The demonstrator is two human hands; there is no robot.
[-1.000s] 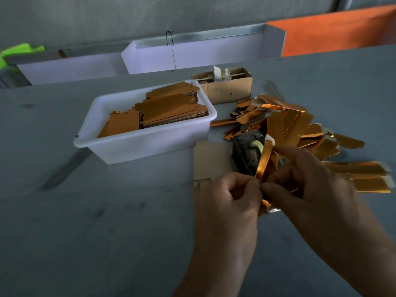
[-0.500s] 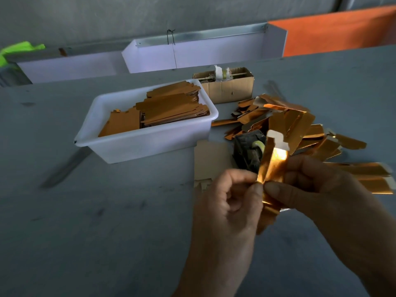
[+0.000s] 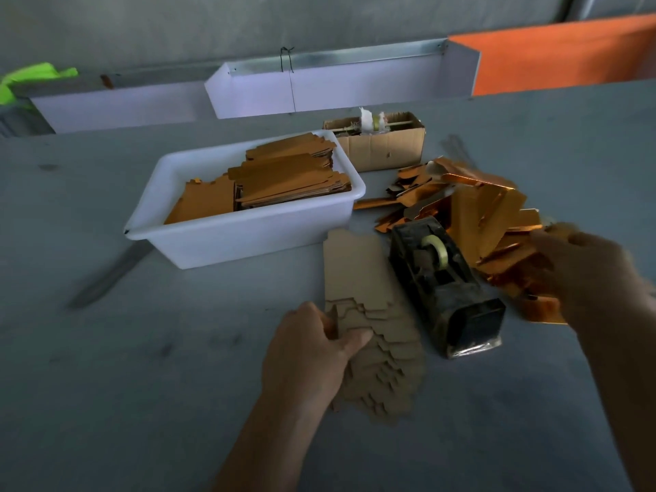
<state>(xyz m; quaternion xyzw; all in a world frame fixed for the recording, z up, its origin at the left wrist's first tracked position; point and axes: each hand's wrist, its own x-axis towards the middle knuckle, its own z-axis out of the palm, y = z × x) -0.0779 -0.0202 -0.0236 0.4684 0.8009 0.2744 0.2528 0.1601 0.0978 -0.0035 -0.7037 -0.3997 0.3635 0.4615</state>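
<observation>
Pinching a fanned stack of flat brown cardboard blanks (image 3: 358, 275) lying on the grey table (image 3: 142, 385), the left hand (image 3: 305, 360) holds its near edge. The stack's long axis points away toward the white plastic tub (image 3: 248, 236). The right hand (image 3: 589, 275) is blurred, so I cannot tell its grasp.

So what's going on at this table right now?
A person is sorting flat box blanks on a grey table. The left hand grips a fanned stack of brown card blanks beside a black tape dispenser. The right hand, blurred, is at the pile of gold foil pieces; whether it holds one is unclear. A white tub holds more blanks.
</observation>
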